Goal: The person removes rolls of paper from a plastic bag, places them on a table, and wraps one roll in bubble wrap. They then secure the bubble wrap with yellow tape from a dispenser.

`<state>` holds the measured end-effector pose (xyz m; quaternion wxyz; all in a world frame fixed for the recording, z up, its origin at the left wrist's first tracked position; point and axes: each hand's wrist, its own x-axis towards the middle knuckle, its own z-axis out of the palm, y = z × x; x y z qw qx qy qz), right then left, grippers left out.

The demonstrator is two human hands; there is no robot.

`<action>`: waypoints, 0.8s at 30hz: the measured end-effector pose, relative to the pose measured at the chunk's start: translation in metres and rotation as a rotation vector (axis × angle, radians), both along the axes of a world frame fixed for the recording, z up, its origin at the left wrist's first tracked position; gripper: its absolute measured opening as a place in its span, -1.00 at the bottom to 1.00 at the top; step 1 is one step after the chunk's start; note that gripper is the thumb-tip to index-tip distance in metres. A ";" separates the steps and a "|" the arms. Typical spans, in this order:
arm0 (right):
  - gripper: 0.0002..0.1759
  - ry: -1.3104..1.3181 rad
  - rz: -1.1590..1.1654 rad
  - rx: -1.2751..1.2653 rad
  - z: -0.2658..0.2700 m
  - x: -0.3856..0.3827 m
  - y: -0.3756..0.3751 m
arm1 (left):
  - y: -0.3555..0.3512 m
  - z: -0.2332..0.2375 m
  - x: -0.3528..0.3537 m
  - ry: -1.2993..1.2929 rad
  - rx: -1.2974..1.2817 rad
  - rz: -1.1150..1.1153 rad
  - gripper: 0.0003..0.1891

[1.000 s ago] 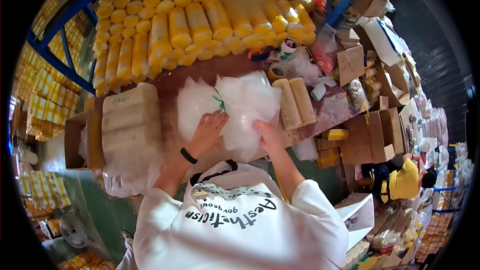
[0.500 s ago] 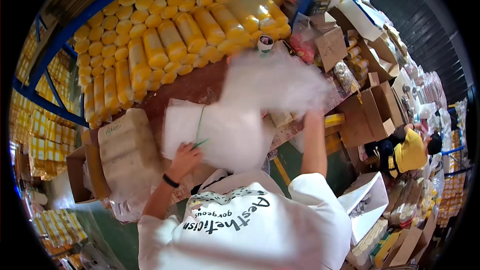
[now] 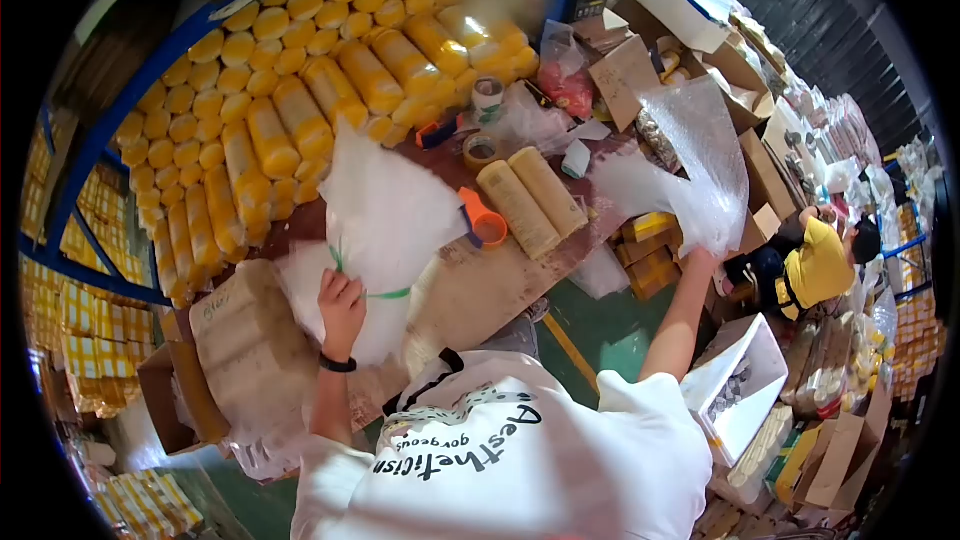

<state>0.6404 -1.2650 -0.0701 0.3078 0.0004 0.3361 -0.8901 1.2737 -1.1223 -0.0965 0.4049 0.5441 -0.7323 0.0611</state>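
- Hidden or unclear: the fingers of the right hand (image 3: 701, 258) are covered by the lower edge of the loose bag (image 3: 695, 155). The bag itself is blurred and see-through, and its outline is hard to trace. The lower part of the bag stack (image 3: 385, 205) is masked by the left hand (image 3: 342, 302). The frame corners are cut off by the lens rim.
- Edges and room: a bare strip of bench (image 3: 490, 285) is seen at the lower centre, between the bag stack and the two beige rolls (image 3: 530, 200). An orange tape dispenser (image 3: 485, 225) lies just beside the rolls. The upper left is walled in by stacked yellow rolls (image 3: 320, 90). The stack's left is closed off by a wrapped beige bundle (image 3: 250, 350). Beyond the bench's right edge, cardboard boxes (image 3: 765, 180) and a co-worker in a yellow shirt (image 3: 815, 270) are crowded together.
- Left hand: closed on the bag stack at the green string (image 3: 385, 293), at centre left, with the stack tilted up off the bench.
- Right hand: raised at centre right beyond the bench edge and clamped on the loose bag, which stands above it, well apart from the stack.
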 end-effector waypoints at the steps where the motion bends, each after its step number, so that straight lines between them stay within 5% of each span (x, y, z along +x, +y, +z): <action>1: -0.59 0.018 -0.007 -0.011 0.002 -0.011 0.009 | -0.017 0.017 -0.009 -0.021 -0.055 -0.061 -0.81; 12: -0.63 0.173 -0.118 -0.067 0.041 -0.118 0.122 | -0.248 0.137 -0.252 -0.215 -0.486 -0.875 -0.87; 15: -0.64 0.201 -0.142 -0.060 0.049 -0.137 0.139 | -0.308 0.099 -0.342 -0.422 -0.382 -0.866 -0.81; 18: -0.65 0.220 -0.141 -0.043 0.051 -0.150 0.146 | -0.346 0.011 -0.418 -0.506 -0.188 -0.589 -0.76; 21: -0.66 0.229 -0.109 -0.039 0.052 -0.158 0.140 | -0.343 -0.070 -0.440 -0.544 0.292 -0.640 -0.66; 24: -0.66 0.228 -0.028 -0.070 0.046 -0.156 0.116 | -0.338 -0.097 -0.443 -0.599 0.281 -0.601 -0.45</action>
